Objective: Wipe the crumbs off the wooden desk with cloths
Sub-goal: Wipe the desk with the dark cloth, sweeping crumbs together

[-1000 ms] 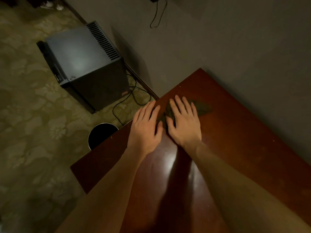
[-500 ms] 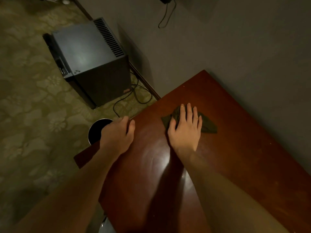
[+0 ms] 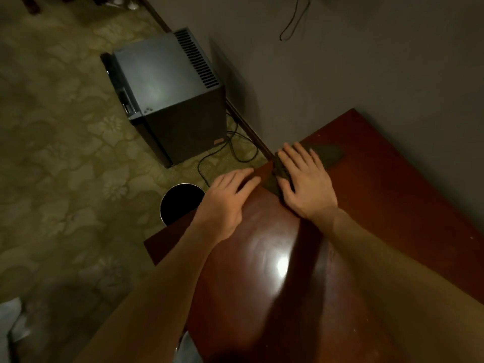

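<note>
View from a head-worn camera, looking down at a glossy reddish wooden worktop (image 3: pixel 392 205) set against a grey wall. A dark olive cloth (image 3: pixel 327 153) lies bunched at the worktop's left edge, toward the far corner, with one fold reaching the edge itself.

The wiping looks to be partway through. The cloth sits right at the edge, as if a sweep toward it is ending. A few pale specks (image 3: pixel 471 237) show near the right edge (possibly crumbs, too small to be sure), so that side probably needs another pass.

The right hand (image 3: pixel 303 184) lies flat on the cloth, fingers straight and slightly spread, pressing it down rather than gripping it. The left hand (image 3: pixel 225 203) rests at the left edge just beside the cloth, fingers relaxed and gently bent, holding nothing. It may be placed to catch what comes off.

On the patterned carpet below that edge stands a round dark bin (image 3: pixel 180 203), with a small grey fridge (image 3: pixel 170 95) further off.
</note>
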